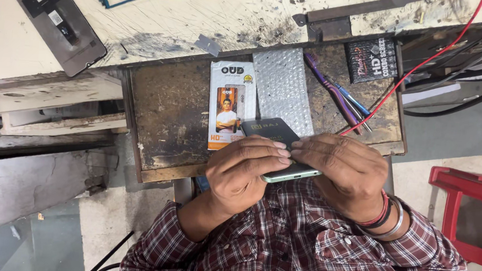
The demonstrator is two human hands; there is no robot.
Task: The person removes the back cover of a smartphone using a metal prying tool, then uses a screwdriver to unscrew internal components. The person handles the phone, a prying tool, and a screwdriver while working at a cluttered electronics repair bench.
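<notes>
Across the top of the view runs a pale, scuffed worktop [163, 28], w/ a darker, worn pull-out board [168, 119] set just below it. At far right stands a red plastic stool [469, 191]. Person's plaid sleeves fill the bottom edge. Both hands meet at centre over the board's near edge: left hand [244, 172] and right hand [346, 171] are clamped together on a smartphone [277, 146], fingers curled over its dark face, fingertips nearly touching, its green edge showing below them. Right wrist carries bangles. On the worktop at upper left lies a dark phone screen panel [59, 21], face down. On the board, just behind the phone, lies an orange-and-white screen-guard packet [231, 103], w/ a bubble-wrap sleeve [283, 87] beside it, touching. Further right sits a small black box [372, 60]. Btw sleeve and box lie thin tools [340, 97], purple and blue. A red wire [421, 63] crosses diagonally over them.
</notes>
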